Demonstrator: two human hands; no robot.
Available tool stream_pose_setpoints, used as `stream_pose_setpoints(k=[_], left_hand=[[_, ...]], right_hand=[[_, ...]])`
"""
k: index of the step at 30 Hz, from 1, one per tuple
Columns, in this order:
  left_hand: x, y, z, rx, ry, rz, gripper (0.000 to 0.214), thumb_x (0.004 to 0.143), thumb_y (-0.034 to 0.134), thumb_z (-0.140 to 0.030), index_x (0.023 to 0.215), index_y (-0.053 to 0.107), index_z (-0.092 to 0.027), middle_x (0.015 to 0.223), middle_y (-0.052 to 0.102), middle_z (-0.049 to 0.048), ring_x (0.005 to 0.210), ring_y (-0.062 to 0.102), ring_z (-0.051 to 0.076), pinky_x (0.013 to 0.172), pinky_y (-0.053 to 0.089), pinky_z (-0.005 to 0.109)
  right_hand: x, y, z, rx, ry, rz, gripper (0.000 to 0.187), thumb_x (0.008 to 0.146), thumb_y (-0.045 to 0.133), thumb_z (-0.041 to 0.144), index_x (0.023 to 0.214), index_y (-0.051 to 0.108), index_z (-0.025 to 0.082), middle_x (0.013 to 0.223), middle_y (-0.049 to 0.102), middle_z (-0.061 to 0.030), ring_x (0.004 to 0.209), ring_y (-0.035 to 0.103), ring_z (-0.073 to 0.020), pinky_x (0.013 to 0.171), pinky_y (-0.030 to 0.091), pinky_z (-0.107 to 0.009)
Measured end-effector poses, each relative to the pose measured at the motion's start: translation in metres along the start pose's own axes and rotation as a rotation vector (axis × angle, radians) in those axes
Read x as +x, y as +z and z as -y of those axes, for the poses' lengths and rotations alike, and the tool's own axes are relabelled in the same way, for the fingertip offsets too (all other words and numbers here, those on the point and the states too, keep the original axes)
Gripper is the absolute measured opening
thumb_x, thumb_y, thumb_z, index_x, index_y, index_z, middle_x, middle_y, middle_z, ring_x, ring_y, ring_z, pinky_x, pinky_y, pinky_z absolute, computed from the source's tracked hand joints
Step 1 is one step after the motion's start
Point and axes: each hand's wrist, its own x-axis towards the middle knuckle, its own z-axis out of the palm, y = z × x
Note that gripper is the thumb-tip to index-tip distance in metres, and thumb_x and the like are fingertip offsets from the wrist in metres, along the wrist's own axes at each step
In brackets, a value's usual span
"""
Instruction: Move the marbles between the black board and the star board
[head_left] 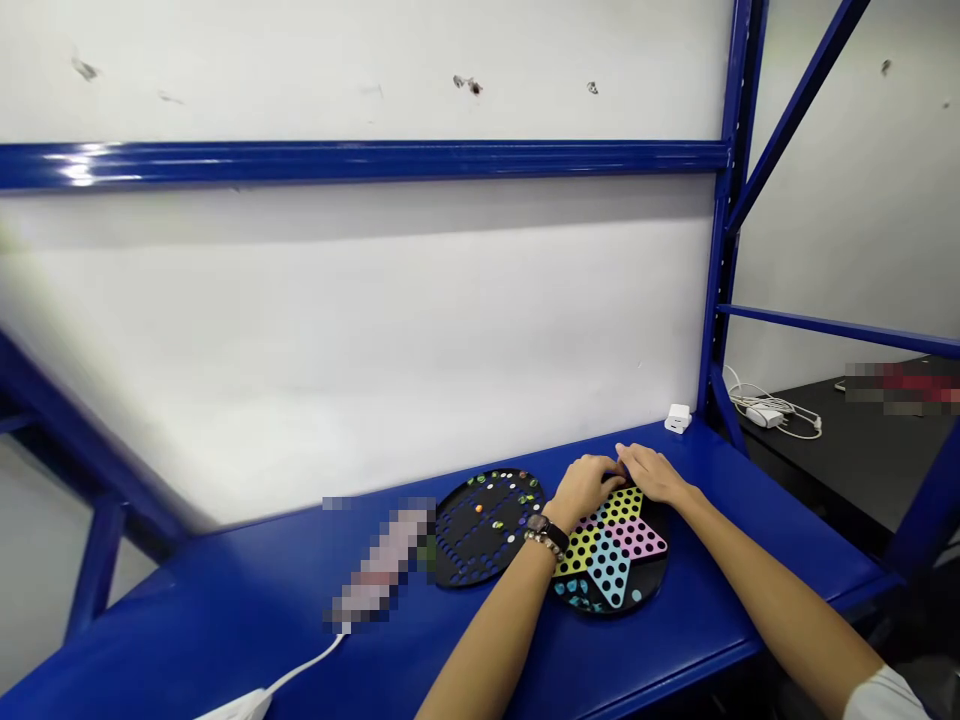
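Observation:
A round Chinese-checkers board with a coloured star point(611, 555) lies on the blue shelf point(225, 610). Both my hands rest at its far edge. My left hand point(587, 485), with a watch and a bead bracelet on its wrist, has its fingers curled over the board's top. Touching it from the right, my right hand point(651, 470) lies with its fingers bent down on the same spot. What the fingers hold, if anything, is hidden. To the left lies a black round tray point(480, 530) with several small marbles in its holes.
A small white plug block point(678, 418) stands at the shelf's back right corner. A white cable point(300, 670) runs along the front left. Blue rack posts point(724, 250) rise at the right. Beyond them a black table point(847, 450) carries a white charger and cord point(772, 412).

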Motion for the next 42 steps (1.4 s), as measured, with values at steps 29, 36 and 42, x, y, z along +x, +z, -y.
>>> stream_pose_setpoints(k=[29,36,42], left_hand=[[-0.004,-0.009,-0.016,0.075,-0.187,0.009,0.017,0.085,0.063,-0.032,0.099,0.070,-0.026,0.098,0.076,0.0002,0.088,0.069,0.019,0.077,0.051,0.028],[-0.001,0.011,-0.020,0.217,-0.108,0.024,0.021,0.093,0.056,-0.034,0.100,0.072,-0.023,0.107,0.072,0.0071,0.100,0.067,0.024,0.085,0.051,0.033],[-0.010,-0.006,-0.011,0.187,-0.085,0.060,0.025,0.094,0.050,-0.029,0.101,0.074,-0.027,0.110,0.070,0.0045,0.100,0.066,0.021,0.087,0.051,0.030]], right_hand=[[-0.001,0.000,0.000,0.008,-0.006,0.011,0.065,0.101,0.011,0.059,0.080,0.062,0.023,0.095,0.070,-0.0058,0.093,0.063,-0.0252,0.087,0.042,-0.041],[0.000,0.002,0.000,-0.035,-0.020,0.029,0.063,0.102,0.012,0.056,0.074,0.057,0.022,0.091,0.069,-0.0063,0.092,0.062,-0.0250,0.084,0.042,-0.040],[-0.002,-0.001,0.003,-0.009,-0.020,0.040,0.066,0.102,0.011,0.057,0.082,0.063,0.022,0.095,0.070,-0.0070,0.094,0.062,-0.0245,0.088,0.041,-0.040]])
